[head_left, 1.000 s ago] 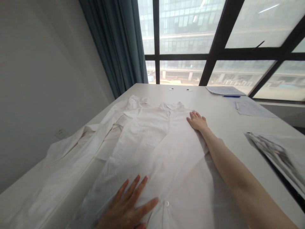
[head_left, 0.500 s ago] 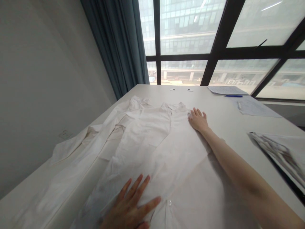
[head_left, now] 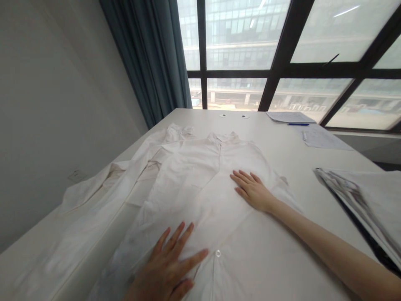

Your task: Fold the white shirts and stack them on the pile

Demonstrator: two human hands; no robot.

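Lying flat on a white shirt [head_left: 200, 184], both hands, palms down, fingers spread, gripping nothing. Left hand [head_left: 167, 267] pressed on the near part of the shirt, just left of the button line, fingertips pointing away toward the window, a small button [head_left: 218, 253] just beside its outermost finger. Right hand [head_left: 252, 190] resting farther up, on the chest right of the button line, forearm stretched back across the cloth toward the lower right corner. Hands well apart, the buttoned front between them.

Spread front-up over the white tabletop [head_left: 282, 146], collar [head_left: 224, 136] at the far end, hem toward the camera. Bunched and creased on the left side, one sleeve [head_left: 94, 188] trailing to the tabletop's left edge beside the grey wall.

Beyond the collar, two small dark round marks [head_left: 233, 116] on the tabletop. Far right: papers [head_left: 316, 138] with a blue pen [head_left: 298, 124] lying on them. Nearer on the right, a printed magazine [head_left: 363, 196] at the tabletop's edge. Behind it all, a dark-framed window [head_left: 282, 54] and a blue curtain [head_left: 150, 54].
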